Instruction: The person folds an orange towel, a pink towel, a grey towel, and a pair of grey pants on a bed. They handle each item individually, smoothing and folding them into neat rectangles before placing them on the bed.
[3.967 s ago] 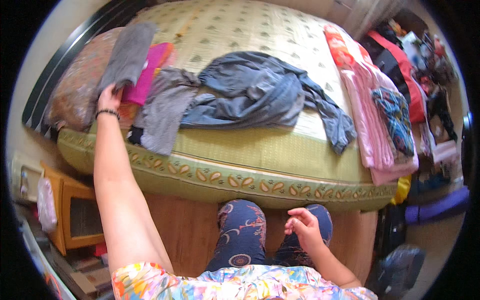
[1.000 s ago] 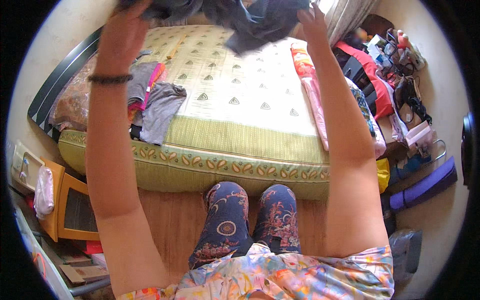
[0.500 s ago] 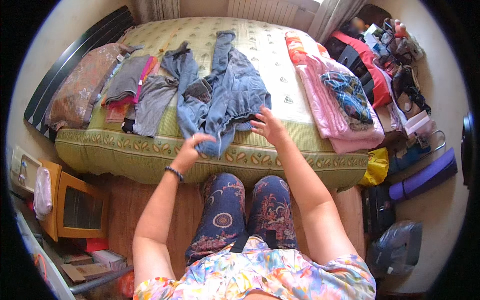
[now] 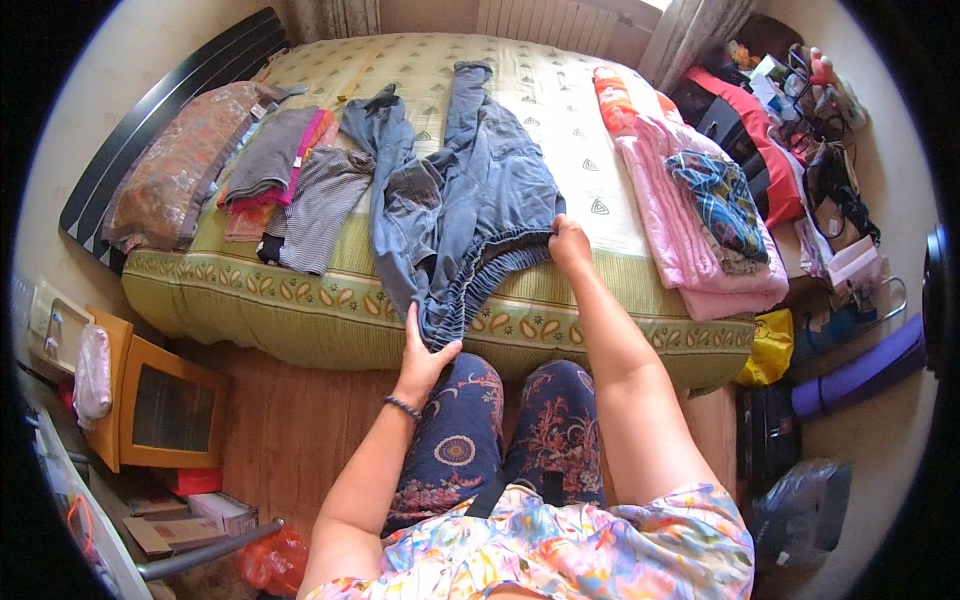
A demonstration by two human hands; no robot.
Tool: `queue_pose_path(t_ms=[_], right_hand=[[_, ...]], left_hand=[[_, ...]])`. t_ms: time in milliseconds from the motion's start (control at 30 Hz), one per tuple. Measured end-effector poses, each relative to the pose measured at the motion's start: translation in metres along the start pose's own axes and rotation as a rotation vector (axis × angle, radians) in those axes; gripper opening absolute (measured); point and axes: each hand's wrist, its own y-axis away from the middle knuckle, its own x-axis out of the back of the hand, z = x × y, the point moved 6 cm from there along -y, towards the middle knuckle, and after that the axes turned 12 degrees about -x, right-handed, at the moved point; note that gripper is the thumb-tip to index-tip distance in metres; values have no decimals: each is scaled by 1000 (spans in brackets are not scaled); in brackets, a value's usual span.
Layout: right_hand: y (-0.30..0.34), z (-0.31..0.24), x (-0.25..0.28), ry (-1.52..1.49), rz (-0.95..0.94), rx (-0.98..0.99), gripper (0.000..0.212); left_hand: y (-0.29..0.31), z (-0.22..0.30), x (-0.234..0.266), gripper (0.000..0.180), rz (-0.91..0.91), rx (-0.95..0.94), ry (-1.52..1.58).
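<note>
The bed supports the blue trousers, which lie between a folded pink quilt on the right and a striped garment on the left, legs pointing away from the person. Their left side looks rumpled, so smoothing it flat seems wise. The gathered waistband runs aslant, its left end nearer the person; an even pull from both ends would probably straighten it, though a hard tug could drag the legs askew. The left hand cups that end, thumb and forefinger spread; whether its other fingers pinch cloth is hidden. The right hand pinches the waistband's other end, fingers pressed together; a light hold should suffice.
</note>
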Motion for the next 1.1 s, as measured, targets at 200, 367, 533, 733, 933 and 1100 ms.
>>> queue_pose_path(t_ms=[200, 367, 533, 733, 933, 1100], right_hand=[[85, -4, 171, -185, 498, 364, 13], [218, 108, 193, -3, 145, 17, 15], [298, 145, 198, -351, 98, -167, 11], [343, 132, 237, -852, 3, -189, 15], [395, 217, 183, -524, -284, -370, 13], [382, 125, 203, -40, -89, 12, 23]], left_hand=[[-16, 95, 34, 67, 39, 139, 489], [54, 110, 25, 52, -326, 355, 398], [121, 118, 28, 33, -350, 523, 235], [153, 150, 49, 23, -247, 525, 370], [238, 99, 42, 24, -365, 904, 353], [220, 103, 47, 27, -599, 767, 213]])
